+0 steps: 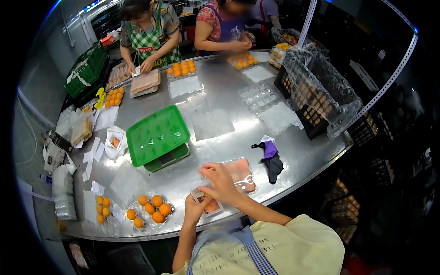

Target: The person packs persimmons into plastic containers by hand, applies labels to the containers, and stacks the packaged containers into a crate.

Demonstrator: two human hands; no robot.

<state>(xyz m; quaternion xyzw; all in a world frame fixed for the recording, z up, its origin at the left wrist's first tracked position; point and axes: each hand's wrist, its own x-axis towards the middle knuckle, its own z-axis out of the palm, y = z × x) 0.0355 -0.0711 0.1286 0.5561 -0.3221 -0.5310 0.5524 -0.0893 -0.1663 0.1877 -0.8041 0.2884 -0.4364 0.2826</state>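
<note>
My left hand grips a small clear plastic box at the table's front edge. Reddish-orange contents show through its wall, and a pale printed label lies at its upper left. Just above the box is my right hand, with thumb and fingers apart and nothing visible between them. Its wrist partly covers a clear clamshell pack of pale orange, rounded items. Left of my hands, orange fruits sit in a clear tray. A green lidded tub stands beyond them.
Two people work across the metal table, with packs of orange fruit before them. A black and purple cloth item lies to the right. A plastic-lined crate stands at the right edge. Papers and stacked trays occupy the left.
</note>
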